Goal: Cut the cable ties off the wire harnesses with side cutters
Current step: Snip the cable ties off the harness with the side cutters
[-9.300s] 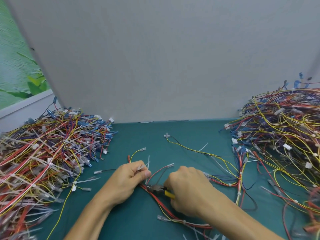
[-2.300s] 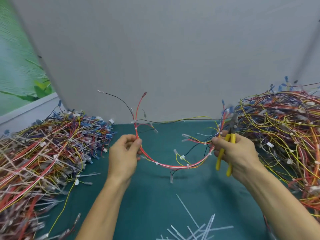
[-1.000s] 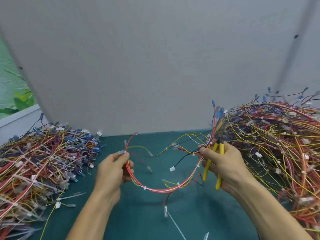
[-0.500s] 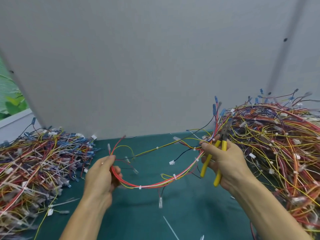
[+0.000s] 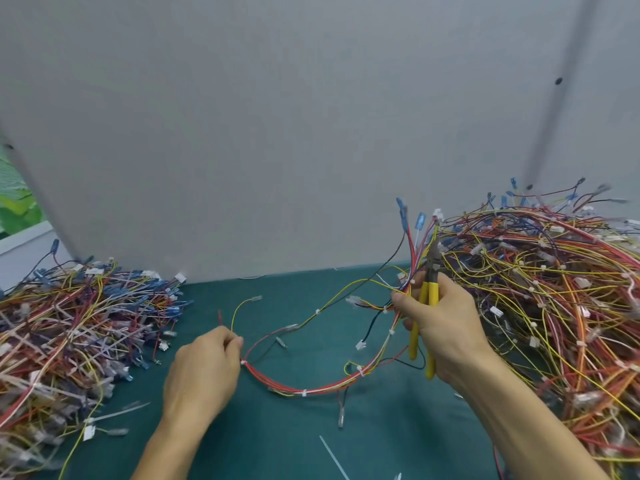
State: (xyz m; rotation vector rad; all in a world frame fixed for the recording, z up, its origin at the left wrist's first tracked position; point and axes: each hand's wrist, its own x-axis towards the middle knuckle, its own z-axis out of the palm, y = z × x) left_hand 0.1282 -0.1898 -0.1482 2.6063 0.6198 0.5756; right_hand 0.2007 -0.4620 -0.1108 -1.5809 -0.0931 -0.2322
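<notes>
Fingers [image 5: 232, 342] of left hand [image 5: 202, 372] pinch harness [image 5: 311, 389]; right hand [image 5: 446, 323] grips side cutters [image 5: 432, 292].

Not much body in view here, just two hands and forearms coming in from the bottom edge. The left hand [image 5: 204, 368] shows mostly its back, with the knuckles easy to make out. The right hand [image 5: 446, 327] shows its back and thumb side. The left forearm [image 5: 166, 452] and right forearm [image 5: 526, 427] are bare right down to where the frame cuts them off, so can't tell what's worn higher up. Both arms look slim with narrow wrists, and the right forearm fills more of the picture than the left.
</notes>
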